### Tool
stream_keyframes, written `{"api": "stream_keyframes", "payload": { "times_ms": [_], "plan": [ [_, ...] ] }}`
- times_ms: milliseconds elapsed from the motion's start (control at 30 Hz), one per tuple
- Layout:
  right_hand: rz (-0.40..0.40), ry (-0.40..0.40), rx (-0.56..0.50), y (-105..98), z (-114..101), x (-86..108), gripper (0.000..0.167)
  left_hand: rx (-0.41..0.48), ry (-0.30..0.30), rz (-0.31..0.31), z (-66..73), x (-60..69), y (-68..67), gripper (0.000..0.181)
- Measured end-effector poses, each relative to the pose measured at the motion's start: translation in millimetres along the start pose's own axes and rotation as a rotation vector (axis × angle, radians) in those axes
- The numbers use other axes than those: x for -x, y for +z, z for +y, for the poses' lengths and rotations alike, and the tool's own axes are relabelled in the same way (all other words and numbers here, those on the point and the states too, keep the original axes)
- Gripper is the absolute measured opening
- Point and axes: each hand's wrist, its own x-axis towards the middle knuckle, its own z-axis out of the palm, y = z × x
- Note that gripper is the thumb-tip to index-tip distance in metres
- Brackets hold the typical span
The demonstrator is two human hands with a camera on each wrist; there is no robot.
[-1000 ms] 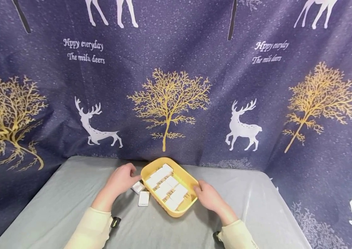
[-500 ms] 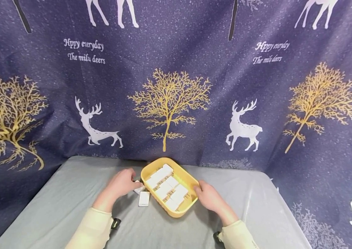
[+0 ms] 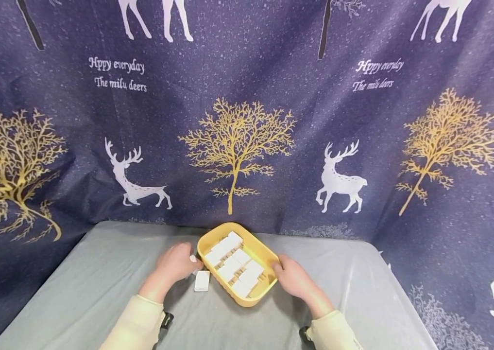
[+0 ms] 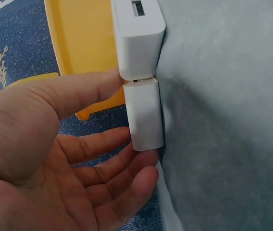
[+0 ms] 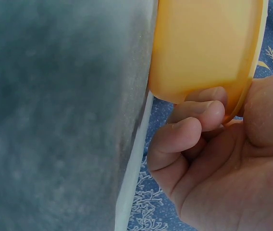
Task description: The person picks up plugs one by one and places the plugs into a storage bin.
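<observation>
My left hand (image 3: 176,262) is at the left side of a yellow plastic bin (image 3: 255,239). Its thumb and fingers pinch a white USB charger (image 4: 144,115) at opposite ends, low on the table; in the head view the fingers mostly cover it. Nearer me lies a second white charger (image 3: 201,281), whose USB port shows in the left wrist view. On the bin's right side, my right hand (image 3: 294,277) grips the rim, thumb over the edge and fingers curled against the outer wall (image 5: 201,43). Several white chargers (image 3: 230,267) with metal prongs lie inside the bin.
A grey cloth covers the table (image 3: 360,301). Behind its far edge hangs a dark blue curtain (image 3: 268,58) printed with white deer and golden trees. Both wrists wear black straps below cream sleeves (image 3: 135,323).
My left hand has come down and slightly nearer me, closing its fingers on the charger beside the bin. The right hand and the bin stay where they were.
</observation>
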Motion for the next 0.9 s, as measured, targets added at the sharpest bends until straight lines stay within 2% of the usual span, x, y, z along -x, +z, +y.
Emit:
{"api": "stream_keyframes", "payload": {
  "times_ms": [467,767,900],
  "plan": [
    [0.016,-0.016,0.022,1.4,1.7,-0.2,0.015,-0.036,0.015,0.028,-1.7,-0.8,4.2,0.036],
    [0.006,-0.008,0.012,1.0,1.1,0.3,0.015,-0.021,-0.017,-0.018,-3.1,1.3,-1.0,0.029],
    [0.005,-0.006,0.011,1.0,1.5,-0.4,0.015,-0.040,-0.001,-0.021,-2.4,3.2,-3.0,0.028]
  ]
}}
